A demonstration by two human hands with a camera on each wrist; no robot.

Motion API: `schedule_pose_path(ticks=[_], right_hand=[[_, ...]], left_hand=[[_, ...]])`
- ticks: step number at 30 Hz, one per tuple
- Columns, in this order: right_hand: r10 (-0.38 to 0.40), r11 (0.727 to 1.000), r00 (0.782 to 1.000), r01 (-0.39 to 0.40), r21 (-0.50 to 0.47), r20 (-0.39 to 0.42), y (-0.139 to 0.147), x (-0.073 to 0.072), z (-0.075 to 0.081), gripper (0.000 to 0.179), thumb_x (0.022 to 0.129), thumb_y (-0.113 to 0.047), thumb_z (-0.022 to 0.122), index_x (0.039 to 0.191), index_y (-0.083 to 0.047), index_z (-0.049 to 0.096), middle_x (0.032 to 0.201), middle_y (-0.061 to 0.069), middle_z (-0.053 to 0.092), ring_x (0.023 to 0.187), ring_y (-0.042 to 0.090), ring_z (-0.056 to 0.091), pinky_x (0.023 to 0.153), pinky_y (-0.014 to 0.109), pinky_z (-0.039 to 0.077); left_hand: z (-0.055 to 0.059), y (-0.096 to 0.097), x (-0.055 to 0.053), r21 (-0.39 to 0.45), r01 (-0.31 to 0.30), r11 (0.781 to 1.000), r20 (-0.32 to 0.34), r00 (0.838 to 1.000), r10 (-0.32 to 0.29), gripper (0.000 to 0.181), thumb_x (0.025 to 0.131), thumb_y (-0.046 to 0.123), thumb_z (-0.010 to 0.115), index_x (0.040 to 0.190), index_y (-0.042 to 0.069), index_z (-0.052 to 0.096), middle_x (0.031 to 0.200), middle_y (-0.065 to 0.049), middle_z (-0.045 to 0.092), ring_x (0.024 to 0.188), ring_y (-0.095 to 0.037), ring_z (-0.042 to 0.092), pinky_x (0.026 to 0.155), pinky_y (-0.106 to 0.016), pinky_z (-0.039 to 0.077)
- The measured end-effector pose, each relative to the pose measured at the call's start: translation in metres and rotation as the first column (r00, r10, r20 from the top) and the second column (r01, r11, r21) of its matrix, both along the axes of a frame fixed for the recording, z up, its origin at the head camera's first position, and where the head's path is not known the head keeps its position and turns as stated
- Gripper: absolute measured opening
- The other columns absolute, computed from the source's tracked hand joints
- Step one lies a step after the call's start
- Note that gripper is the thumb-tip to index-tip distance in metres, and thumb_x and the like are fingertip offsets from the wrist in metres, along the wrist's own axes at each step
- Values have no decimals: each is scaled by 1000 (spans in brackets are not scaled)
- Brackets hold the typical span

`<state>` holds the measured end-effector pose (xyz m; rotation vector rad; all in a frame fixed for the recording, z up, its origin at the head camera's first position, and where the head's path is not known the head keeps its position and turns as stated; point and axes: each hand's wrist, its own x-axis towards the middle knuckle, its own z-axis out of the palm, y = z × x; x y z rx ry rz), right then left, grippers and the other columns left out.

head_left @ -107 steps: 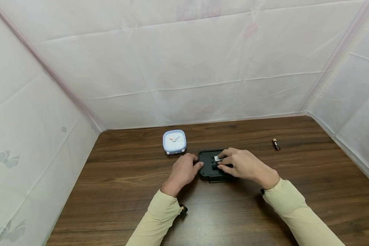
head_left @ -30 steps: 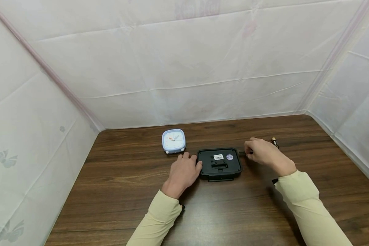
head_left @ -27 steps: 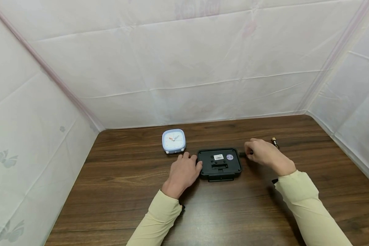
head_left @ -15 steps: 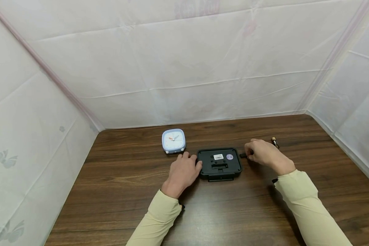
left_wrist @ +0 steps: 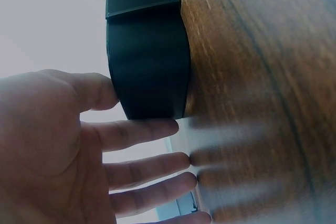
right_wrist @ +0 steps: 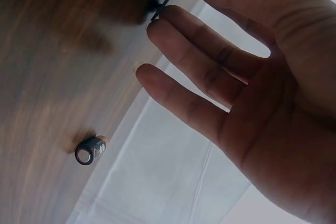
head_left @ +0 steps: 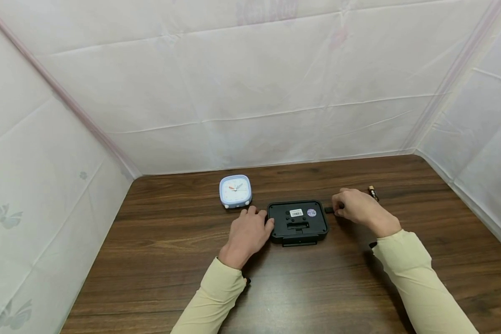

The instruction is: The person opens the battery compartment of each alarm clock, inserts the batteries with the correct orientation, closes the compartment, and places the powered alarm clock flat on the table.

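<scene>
A black rectangular clock-like case (head_left: 280, 215) lies back side up, showing a white label, a round purple sticker, small knobs and an uncovered dark battery slot (head_left: 298, 225). My left hand (head_left: 246, 235) rests at its left edge. In the left wrist view the thumb and straight index finger touch the case's corner (left_wrist: 149, 66), and the other fingers extend beside it. Just right of the case, my right hand (head_left: 359, 208) pinches a small black battery cover (head_left: 329, 210) close over the table. Its fingertips partly hide the cover.
A light blue clock (head_left: 235, 191) stands face up behind my left hand. One battery (head_left: 373, 193) lies on the wooden table (head_left: 171, 241) beyond my right hand; the right wrist view shows the same battery (right_wrist: 91, 150) end-on. White sheeting (head_left: 250, 93) walls the back and sides.
Since the earliest frame my right hand has left the case's back and moved right with the battery cover, exposing the slot. Over the last second the cover has tilted slightly; my left hand stays put.
</scene>
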<state>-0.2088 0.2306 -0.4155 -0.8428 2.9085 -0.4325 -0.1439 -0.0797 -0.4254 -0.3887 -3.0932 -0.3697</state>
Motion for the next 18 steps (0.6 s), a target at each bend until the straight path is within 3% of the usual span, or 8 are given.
schedule_pose_path(ticks=[7, 12, 18], right_hand=[[-85, 995, 996, 84, -51, -8, 9, -4, 5, 9, 92, -7, 81, 96, -6, 73, 94, 8, 68, 86, 30, 68, 79, 56, 55], [-201, 980, 978, 200, -20, -50, 20, -7, 7, 17, 96, -12, 79, 106, 1, 72, 103, 18, 70, 95, 41, 69, 81, 60, 55], [-307, 952, 951, 306, -27, -26, 31, -6, 9, 27, 101, -14, 74, 117, 7, 70, 113, 27, 68, 102, 47, 67, 82, 62, 54]], left_hand=[[0, -1, 1, 2, 2, 1000, -7, 1000, -2, 39, 111, 33, 57, 129, 3, 74, 120, -20, 65, 106, -36, 61, 81, -53, 59], [2, 0, 2, 7, 3, 1000, -7, 1000, -3, 39, 111, 33, 57, 128, 3, 74, 120, -20, 65, 106, -36, 62, 81, -53, 59], [2, 0, 2, 9, 1, 1000, -9, 1000, -1, 39, 110, 33, 57, 127, 3, 74, 119, -20, 66, 106, -36, 62, 82, -53, 59]])
